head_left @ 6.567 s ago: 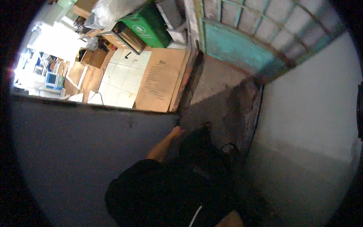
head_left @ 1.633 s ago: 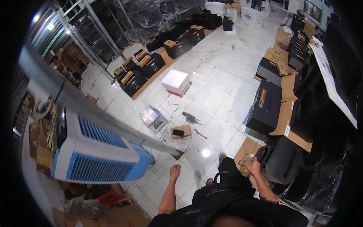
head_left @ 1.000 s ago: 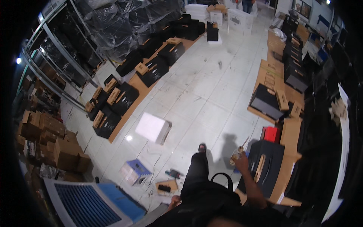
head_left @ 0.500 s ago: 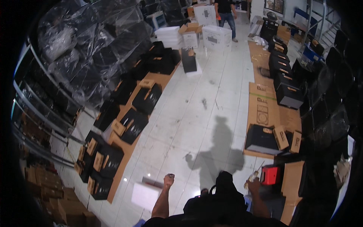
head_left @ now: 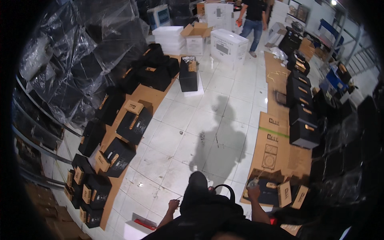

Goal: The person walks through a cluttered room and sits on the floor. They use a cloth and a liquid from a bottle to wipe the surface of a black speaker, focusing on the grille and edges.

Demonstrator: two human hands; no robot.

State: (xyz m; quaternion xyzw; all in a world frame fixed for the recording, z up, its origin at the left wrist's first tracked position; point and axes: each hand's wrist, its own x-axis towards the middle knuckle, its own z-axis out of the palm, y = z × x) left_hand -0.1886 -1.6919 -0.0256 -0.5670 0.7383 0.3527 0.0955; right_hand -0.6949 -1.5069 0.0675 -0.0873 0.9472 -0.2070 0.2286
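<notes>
Held low at my left side, my left hand point(head_left: 173, 205) is closed; a thin pale bit shows at its fingertips, too small to name. My right hand point(head_left: 254, 193) grips a small whitish, see-through object point(head_left: 253, 183) with a thin stick-like part pointing up and away. Beneath and beyond that hand is a black speaker-like cabinet point(head_left: 267, 197) on brown cardboard. Two small brown boxes point(head_left: 285, 194) stand beside the cabinet. On the floor below my left hand lies a red item point(head_left: 145, 224) by a white block point(head_left: 134, 231).
Black cabinets point(head_left: 135, 125) topped with small brown boxes line cardboard on the left; another row point(head_left: 304, 134) runs along the right. Ahead on the tiled floor stand a lone black cabinet point(head_left: 188, 80), white cartons point(head_left: 229, 47) and white foam slabs point(head_left: 168, 40). A person point(head_left: 254, 22) is beyond.
My view has moved forward along the aisle, so the far cabinet and cartons appear nearer. My right hand has passed from beside the red item to over the black cabinet. The other person has moved.
</notes>
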